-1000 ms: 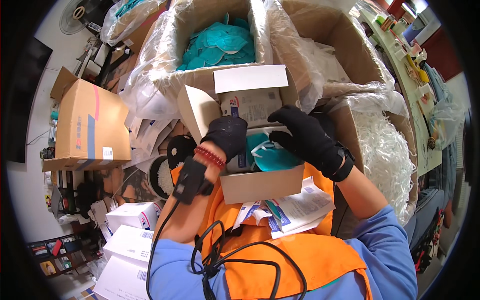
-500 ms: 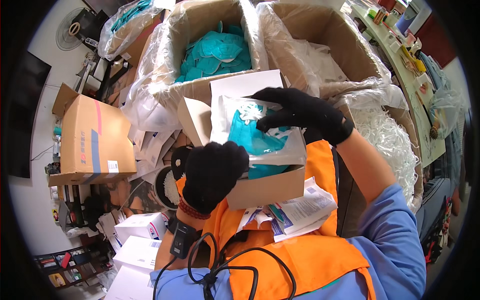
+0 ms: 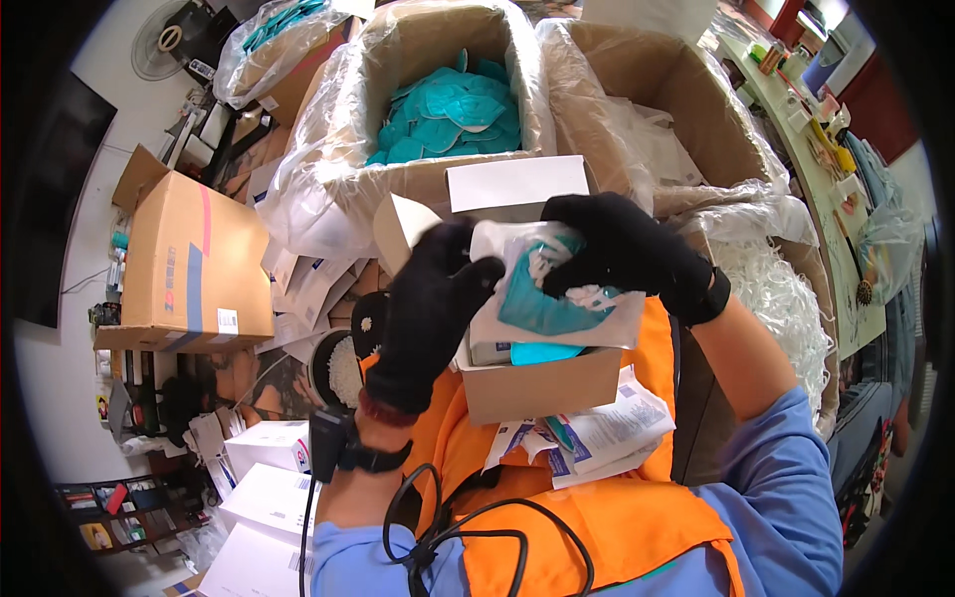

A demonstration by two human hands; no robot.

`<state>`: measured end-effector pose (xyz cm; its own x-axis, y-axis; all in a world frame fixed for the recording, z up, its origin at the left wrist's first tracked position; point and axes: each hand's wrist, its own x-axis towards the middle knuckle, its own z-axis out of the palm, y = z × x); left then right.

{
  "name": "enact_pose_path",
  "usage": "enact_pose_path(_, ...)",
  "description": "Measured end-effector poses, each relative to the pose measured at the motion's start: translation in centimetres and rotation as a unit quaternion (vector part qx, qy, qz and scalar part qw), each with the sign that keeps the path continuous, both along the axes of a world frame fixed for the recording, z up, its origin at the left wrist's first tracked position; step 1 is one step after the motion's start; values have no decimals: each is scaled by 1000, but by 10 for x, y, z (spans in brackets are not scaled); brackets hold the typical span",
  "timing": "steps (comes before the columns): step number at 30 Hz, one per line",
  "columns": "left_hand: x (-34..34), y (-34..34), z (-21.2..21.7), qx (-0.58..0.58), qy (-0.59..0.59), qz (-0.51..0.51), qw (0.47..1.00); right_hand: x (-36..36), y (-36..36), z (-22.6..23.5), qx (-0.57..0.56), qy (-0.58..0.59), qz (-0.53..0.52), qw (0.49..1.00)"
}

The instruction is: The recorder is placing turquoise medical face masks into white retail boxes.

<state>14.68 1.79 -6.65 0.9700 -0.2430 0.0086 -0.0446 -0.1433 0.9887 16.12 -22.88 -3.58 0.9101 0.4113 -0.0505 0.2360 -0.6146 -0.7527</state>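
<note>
Above a small open carton [image 3: 542, 393] on my lap is a clear-white plastic bag [image 3: 484, 323]. A teal face mask [image 3: 537, 301] with bunched white straps shows in the bag. My left hand [image 3: 430, 308], in a black glove, is closed on the bag's left edge, thumb toward the mask. From the right, my black-gloved right hand [image 3: 632, 257] curls its fingers and thumb around the mask and its straps; its fingertips are partly hidden. More teal material [image 3: 545, 353] shows inside the carton, under the bag.
Beyond the carton stands a plastic-lined box of teal masks [image 3: 453, 109]. To its right is another lined box [image 3: 652, 149] with white pieces. White straps [image 3: 766, 279] fill a box at right. A torn printed packet [image 3: 607, 433] lies on my orange apron [image 3: 587, 527].
The bag with the mask has been lifted and tilted above the carton. My left hand has risen along its left edge, and my right fingers have closed in on the mask.
</note>
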Motion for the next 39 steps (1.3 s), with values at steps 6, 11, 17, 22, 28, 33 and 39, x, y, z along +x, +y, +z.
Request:
enact_pose_path(6,-3,-29,-10,-87,57,-22,994,-6,5,-7,57,-49,71,995)
enact_pose_path(11,-5,-35,-18,91,-112,-18,989,-14,16,-13,14,32,30,999)
enact_pose_path(17,-5,-43,-22,81,-114,10,990,-26,24,-31,19,-179,0,984)
enact_pose_path(22,0,-46,-38,43,-115,4,992,-36,37,-3,-140,-284,24,948)
enact_pose_path(28,25,-49,-49,261,-375,-61,888,-70,44,4,-118,-386,109,908)
enact_pose_path(33,56,-35,-88,397,-327,-41,856,-108,63,20,-8,-336,220,916)
enact_pose_path(39,35,-29,-78,503,-402,-138,752,-155,48,23,-93,-489,275,823)
